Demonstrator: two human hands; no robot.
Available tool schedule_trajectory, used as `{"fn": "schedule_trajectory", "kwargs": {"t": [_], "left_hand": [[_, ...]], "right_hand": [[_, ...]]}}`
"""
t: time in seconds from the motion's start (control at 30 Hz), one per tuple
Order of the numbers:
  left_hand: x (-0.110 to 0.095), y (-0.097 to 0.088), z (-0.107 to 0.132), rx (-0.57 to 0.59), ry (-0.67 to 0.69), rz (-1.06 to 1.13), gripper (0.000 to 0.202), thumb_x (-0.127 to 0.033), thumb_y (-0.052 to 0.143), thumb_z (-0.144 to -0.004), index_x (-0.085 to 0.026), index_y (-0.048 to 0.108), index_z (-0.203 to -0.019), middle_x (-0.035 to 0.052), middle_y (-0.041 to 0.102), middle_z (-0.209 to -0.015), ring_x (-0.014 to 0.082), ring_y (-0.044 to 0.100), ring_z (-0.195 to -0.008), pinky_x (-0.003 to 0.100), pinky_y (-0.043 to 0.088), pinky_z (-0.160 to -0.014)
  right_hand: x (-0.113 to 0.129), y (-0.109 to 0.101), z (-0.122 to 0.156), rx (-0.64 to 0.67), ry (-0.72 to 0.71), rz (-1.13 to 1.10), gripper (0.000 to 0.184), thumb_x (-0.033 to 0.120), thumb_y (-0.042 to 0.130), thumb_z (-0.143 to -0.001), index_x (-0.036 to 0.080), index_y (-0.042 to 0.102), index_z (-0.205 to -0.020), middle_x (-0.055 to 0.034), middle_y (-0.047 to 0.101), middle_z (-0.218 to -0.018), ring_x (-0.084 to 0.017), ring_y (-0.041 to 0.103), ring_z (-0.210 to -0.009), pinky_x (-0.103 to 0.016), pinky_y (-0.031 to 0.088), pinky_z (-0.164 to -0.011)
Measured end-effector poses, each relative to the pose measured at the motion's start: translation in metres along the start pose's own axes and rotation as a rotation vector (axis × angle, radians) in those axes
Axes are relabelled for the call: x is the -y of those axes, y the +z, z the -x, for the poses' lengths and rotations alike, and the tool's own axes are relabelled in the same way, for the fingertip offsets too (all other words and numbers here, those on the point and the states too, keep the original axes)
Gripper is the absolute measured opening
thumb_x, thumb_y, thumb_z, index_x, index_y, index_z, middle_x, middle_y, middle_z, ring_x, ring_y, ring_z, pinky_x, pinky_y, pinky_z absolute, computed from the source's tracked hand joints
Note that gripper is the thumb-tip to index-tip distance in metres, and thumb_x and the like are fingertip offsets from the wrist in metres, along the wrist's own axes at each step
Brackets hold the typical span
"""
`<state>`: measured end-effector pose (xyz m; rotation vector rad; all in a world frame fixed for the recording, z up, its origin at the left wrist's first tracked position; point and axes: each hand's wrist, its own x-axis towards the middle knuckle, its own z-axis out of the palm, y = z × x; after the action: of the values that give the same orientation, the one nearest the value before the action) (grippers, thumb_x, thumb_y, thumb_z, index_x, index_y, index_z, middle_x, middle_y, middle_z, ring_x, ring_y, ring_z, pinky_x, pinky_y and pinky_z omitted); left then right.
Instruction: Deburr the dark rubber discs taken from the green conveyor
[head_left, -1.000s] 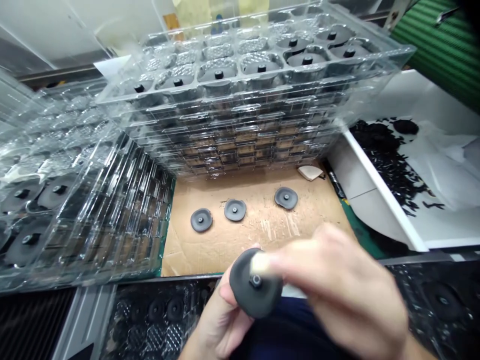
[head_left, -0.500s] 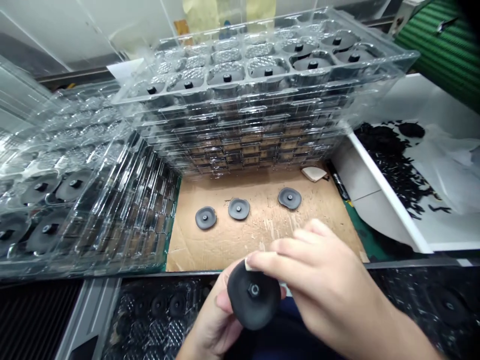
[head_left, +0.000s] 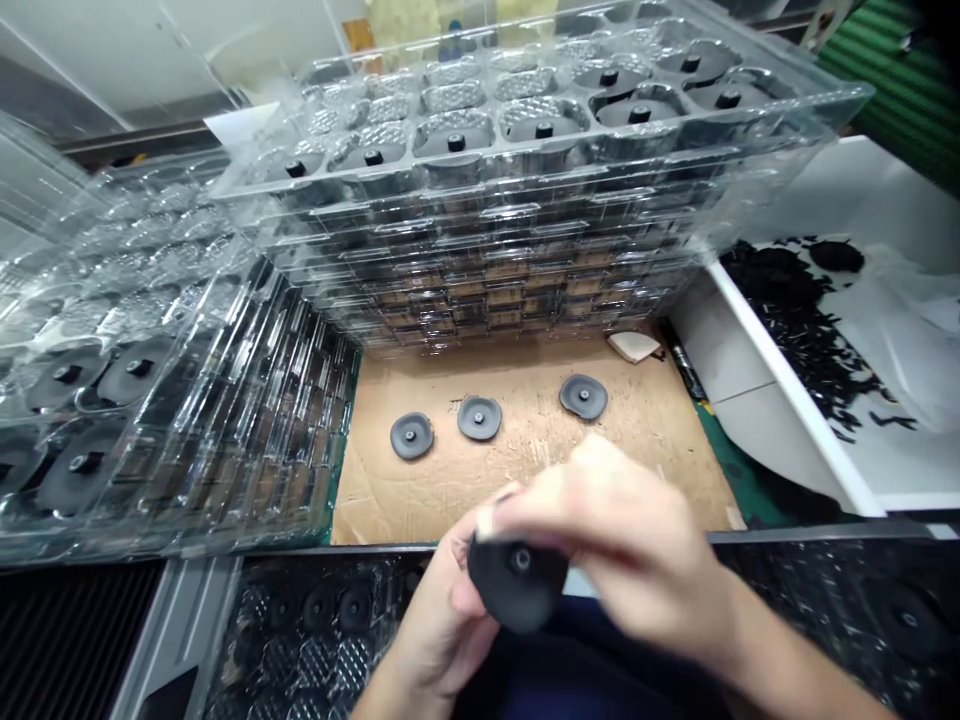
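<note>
Beside illegibly marked cardboard point(head_left: 517, 385): left hand point(head_left: 448, 622) pinching black disc point(head_left: 519, 598); right hand point(head_left: 634, 540) blurred, grip unclear.

Factory-like workshop, a green-topped bench point(head_left: 739, 455) laid with scuffed cardboard point(head_left: 450, 500), matching black discs point(head_left: 469, 425) spread on it, high stacks of clear compartment trays point(head_left: 487, 220) holding more, a white bin point(head_left: 787, 382) strewn with small black scraps point(head_left: 802, 340)

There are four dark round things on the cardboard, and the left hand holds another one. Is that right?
Not four: the head view shows three dark round things on the cardboard. The left hand does hold another dark round thing.
</note>
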<state>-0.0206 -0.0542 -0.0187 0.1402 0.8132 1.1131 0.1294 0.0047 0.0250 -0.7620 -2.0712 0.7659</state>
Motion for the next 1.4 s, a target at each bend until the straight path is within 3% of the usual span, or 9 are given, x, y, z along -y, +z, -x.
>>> {"fn": "schedule_trajectory", "kwargs": {"t": [0.13, 0.4, 0.57, 0.7, 0.77, 0.93, 1.13, 1.33, 1.4], "left_hand": [[-0.007, -0.006, 0.002, -0.018, 0.06, 0.04, 0.069, -0.049, 0.079, -0.054, -0.028, 0.062, -0.118, 0.0083, 0.064, -0.125, 0.0268, 0.065, -0.103, 0.038, 0.044, -0.099], [-0.012, 0.001, 0.003, -0.082, 0.034, -0.001, 0.065, -0.046, 0.078, -0.055, -0.027, 0.062, -0.116, 0.0077, 0.063, -0.124, 0.0279, 0.062, -0.108, 0.04, 0.044, -0.101], [-0.001, 0.005, 0.003, -0.124, 0.067, -0.003, 0.062, -0.04, 0.081, -0.057, -0.026, 0.063, -0.115, 0.0065, 0.067, -0.117, 0.0263, 0.061, -0.108, 0.034, 0.048, -0.094], [0.003, -0.004, 0.007, -0.125, 0.052, -0.016, 0.057, -0.035, 0.08, -0.06, -0.025, 0.064, -0.114, 0.0068, 0.066, -0.12, 0.0277, 0.056, -0.116, 0.035, 0.042, -0.102], [0.003, -0.005, 0.009, -0.143, 0.059, -0.047, 0.06, -0.031, 0.083, -0.057, -0.027, 0.063, -0.113, 0.0058, 0.065, -0.121, 0.0279, 0.056, -0.116, 0.034, 0.043, -0.101], [-0.003, 0.007, 0.01, -0.056, -0.001, -0.055, 0.057, -0.034, 0.083, -0.055, -0.025, 0.067, -0.109, 0.0041, 0.07, -0.111, 0.0276, 0.056, -0.116, 0.031, 0.043, -0.099], [-0.011, 0.011, 0.01, 0.056, -0.028, 0.034, 0.056, -0.029, 0.087, -0.046, -0.027, 0.071, -0.099, -0.0002, 0.075, -0.102, 0.0156, 0.068, -0.092, 0.018, 0.05, -0.083], [-0.007, 0.001, 0.008, 0.063, -0.057, 0.05, 0.061, -0.034, 0.082, -0.058, -0.024, 0.063, -0.115, 0.0061, 0.071, -0.112, 0.0218, 0.065, -0.102, 0.027, 0.05, -0.09], [-0.009, 0.001, 0.009, 0.119, -0.069, 0.093, 0.062, -0.037, 0.081, -0.056, -0.025, 0.064, -0.114, 0.0063, 0.069, -0.115, 0.0249, 0.066, -0.101, 0.031, 0.051, -0.089]], "right_hand": [[-0.042, 0.006, 0.036, 0.005, 0.523, 0.005, 0.018, 0.022, 0.052, -0.089, 0.022, 0.068, -0.096, -0.0024, 0.073, -0.094, -0.016, 0.067, -0.083, -0.025, 0.051, -0.068], [-0.055, 0.031, 0.07, -0.032, 0.615, 0.048, 0.022, 0.028, 0.049, -0.089, 0.02, 0.069, -0.095, -0.0052, 0.073, -0.088, -0.018, 0.068, -0.075, -0.026, 0.054, -0.062], [0.003, 0.007, 0.016, -0.176, 0.31, -0.058, 0.02, 0.019, 0.051, -0.089, 0.019, 0.063, -0.106, -0.0045, 0.069, -0.097, -0.016, 0.064, -0.087, -0.024, 0.053, -0.073], [0.029, 0.01, 0.001, 0.127, 0.177, -0.137, 0.022, 0.011, 0.047, -0.088, 0.013, 0.065, -0.103, -0.006, 0.068, -0.085, -0.014, 0.063, -0.074, -0.024, 0.052, -0.068], [0.029, 0.012, 0.0, 0.255, 0.257, -0.149, 0.021, 0.01, 0.048, -0.088, 0.016, 0.066, -0.096, -0.0032, 0.067, -0.084, -0.013, 0.062, -0.073, -0.022, 0.051, -0.066], [0.027, 0.011, -0.001, -0.02, 0.112, -0.113, 0.024, 0.011, 0.044, -0.091, 0.01, 0.063, -0.105, -0.0068, 0.067, -0.084, -0.014, 0.062, -0.074, -0.026, 0.053, -0.07], [0.031, -0.018, 0.016, 0.196, 0.28, -0.051, 0.02, 0.006, 0.053, -0.084, 0.017, 0.066, -0.095, 0.0, 0.066, -0.075, -0.009, 0.061, -0.064, -0.017, 0.05, -0.06], [0.003, -0.013, 0.011, -0.007, 0.024, 0.101, 0.03, 0.004, 0.043, -0.088, 0.016, 0.066, -0.102, -0.0047, 0.069, -0.083, -0.015, 0.061, -0.07, -0.028, 0.049, -0.064], [-0.013, -0.009, 0.012, -0.064, 0.141, -0.021, 0.025, 0.009, 0.047, -0.09, 0.019, 0.066, -0.102, -0.0033, 0.071, -0.09, -0.015, 0.064, -0.08, -0.026, 0.051, -0.07]]}}
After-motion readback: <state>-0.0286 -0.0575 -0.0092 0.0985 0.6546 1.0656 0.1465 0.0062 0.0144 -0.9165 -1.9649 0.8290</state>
